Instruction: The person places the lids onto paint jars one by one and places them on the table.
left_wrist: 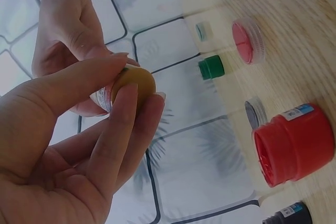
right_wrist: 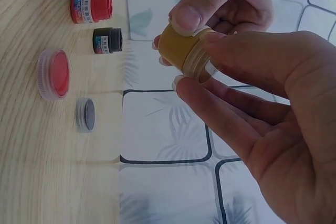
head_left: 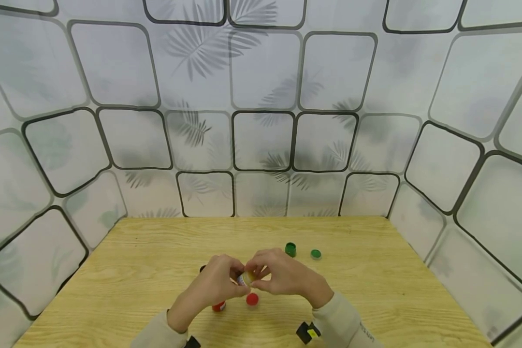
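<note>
left grip (head_left: 219, 278), right grip (head_left: 284, 273) pinch yellow jar (right_wrist: 176, 45)

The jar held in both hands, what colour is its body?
Mustard yellow; the jar shows best in the right wrist view.

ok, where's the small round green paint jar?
In the head view, the green jar sits on the wooden table just right of centre, beyond the right hand, with the round green lid close by on its right.
</note>
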